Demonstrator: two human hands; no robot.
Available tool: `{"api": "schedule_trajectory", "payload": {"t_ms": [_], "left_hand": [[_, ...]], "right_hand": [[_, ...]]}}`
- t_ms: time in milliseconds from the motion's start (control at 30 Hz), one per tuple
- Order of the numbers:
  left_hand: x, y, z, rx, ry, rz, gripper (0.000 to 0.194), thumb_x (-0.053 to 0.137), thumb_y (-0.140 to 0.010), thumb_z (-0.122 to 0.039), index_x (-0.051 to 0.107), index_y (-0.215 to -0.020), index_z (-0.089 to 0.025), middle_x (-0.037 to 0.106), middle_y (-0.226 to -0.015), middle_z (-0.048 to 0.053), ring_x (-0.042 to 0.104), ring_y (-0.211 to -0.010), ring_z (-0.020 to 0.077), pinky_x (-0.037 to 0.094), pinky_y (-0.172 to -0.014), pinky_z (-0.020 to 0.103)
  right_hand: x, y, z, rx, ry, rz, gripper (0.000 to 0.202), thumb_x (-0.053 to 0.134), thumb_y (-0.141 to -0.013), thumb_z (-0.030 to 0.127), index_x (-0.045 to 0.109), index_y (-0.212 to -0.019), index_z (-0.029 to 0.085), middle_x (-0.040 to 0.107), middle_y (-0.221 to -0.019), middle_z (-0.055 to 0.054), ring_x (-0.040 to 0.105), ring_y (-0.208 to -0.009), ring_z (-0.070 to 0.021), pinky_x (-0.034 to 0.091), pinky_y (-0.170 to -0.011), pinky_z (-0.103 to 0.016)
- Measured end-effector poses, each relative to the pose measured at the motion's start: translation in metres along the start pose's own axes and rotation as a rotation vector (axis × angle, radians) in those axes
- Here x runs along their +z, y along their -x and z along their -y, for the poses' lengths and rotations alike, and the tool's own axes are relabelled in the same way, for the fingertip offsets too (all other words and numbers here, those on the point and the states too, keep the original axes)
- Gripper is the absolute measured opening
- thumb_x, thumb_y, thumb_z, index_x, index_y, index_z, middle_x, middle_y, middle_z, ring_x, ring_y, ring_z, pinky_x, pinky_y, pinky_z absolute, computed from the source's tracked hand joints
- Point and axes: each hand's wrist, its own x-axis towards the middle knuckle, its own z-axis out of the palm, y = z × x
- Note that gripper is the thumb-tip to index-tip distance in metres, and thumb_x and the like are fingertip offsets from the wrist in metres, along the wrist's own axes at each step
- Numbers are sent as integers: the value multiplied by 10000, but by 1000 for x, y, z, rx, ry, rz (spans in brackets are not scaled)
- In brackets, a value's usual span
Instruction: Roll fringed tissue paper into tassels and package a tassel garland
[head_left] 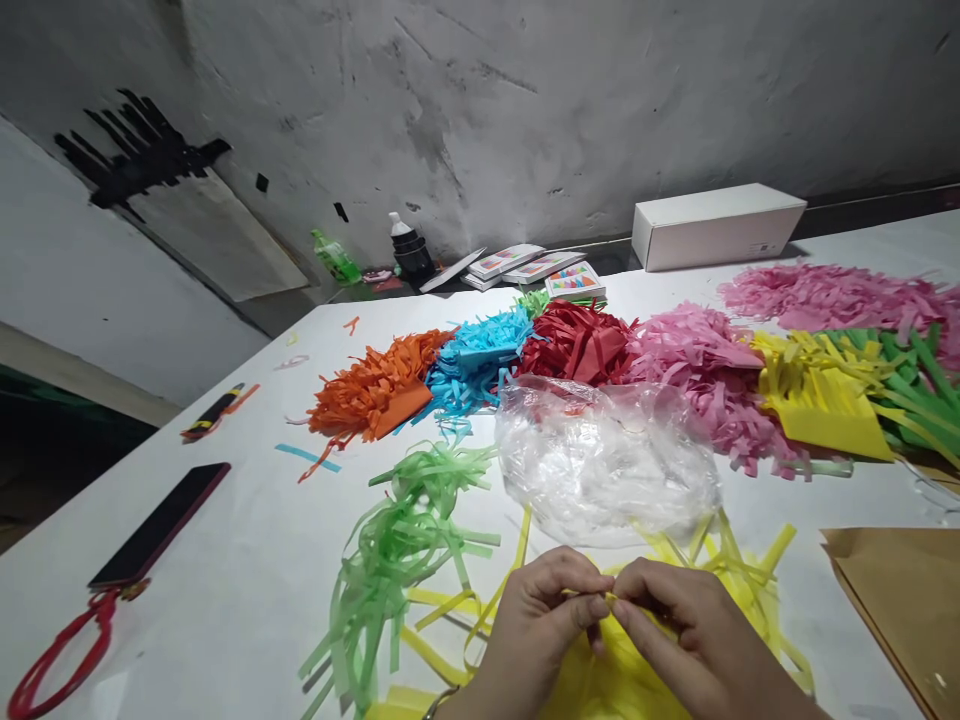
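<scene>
My left hand (551,610) and my right hand (671,615) meet at the near edge of the table, thumbs and forefingers pinched side by side. Between their fingertips is a small bit of the yellow tissue paper (611,670), whose sheet spreads below them, partly hidden by the hands. Cut yellow strips (442,605) fan out on both sides of it. To the left lies a tangled light green paper fringe (382,570). Just beyond my hands sits a crumpled clear plastic bag (607,460).
Fringed paper bundles in orange (382,385), blue (480,355), red (577,345), pink (690,365) and yellow (825,400) line the middle. A phone (161,525) and box cutter (214,412) lie left. Brown paper (892,600) is at right, a white box (716,230) at the back.
</scene>
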Motion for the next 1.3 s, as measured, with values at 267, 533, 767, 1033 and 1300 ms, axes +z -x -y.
{"api": "schedule_trajectory", "payload": {"t_ms": [267, 533, 767, 1033, 1300], "left_hand": [[-1, 1, -1, 42, -43, 20, 76, 849, -750, -288, 835, -816, -254, 623, -777, 15, 617, -542, 80, 520, -517, 195], [0, 2, -5, 105, -102, 11, 61, 822, -783, -249, 833, -841, -263, 611, -782, 9, 622, -576, 77, 532, -551, 186], [0, 1, -3, 112, -66, 23, 79, 816, -793, -257, 833, -868, -272, 589, -778, 4, 622, -577, 77, 536, -540, 184], [-3, 0, 2, 108, -61, 43, 75, 813, -794, -237, 831, -857, -274, 597, -792, 5, 622, -580, 72, 532, -539, 179], [-3, 1, 1, 132, -102, 53, 74, 802, -809, -242, 828, -868, -278, 600, -795, 5, 636, -588, 80, 544, -552, 187]], "right_hand": [[2, 1, -6, -34, 130, -23, 239, 461, -952, 295, 583, -763, 214, 632, -712, 3, 564, -635, -130, 371, -588, -243], [3, 0, -4, 55, -36, -30, 308, 479, -972, 389, 638, -774, 215, 648, -718, 10, 576, -665, -131, 385, -593, -230], [0, 1, -4, 22, 30, -17, 230, 487, -964, 338, 650, -841, 231, 674, -760, 19, 611, -687, -129, 390, -578, -222], [4, 3, -8, -22, 126, -58, 281, 444, -977, 311, 625, -784, 220, 631, -696, 21, 570, -617, -116, 367, -552, -226], [2, 2, -10, 57, -22, 17, 305, 476, -973, 348, 614, -735, 216, 606, -649, 31, 561, -576, -111, 399, -570, -223]]}}
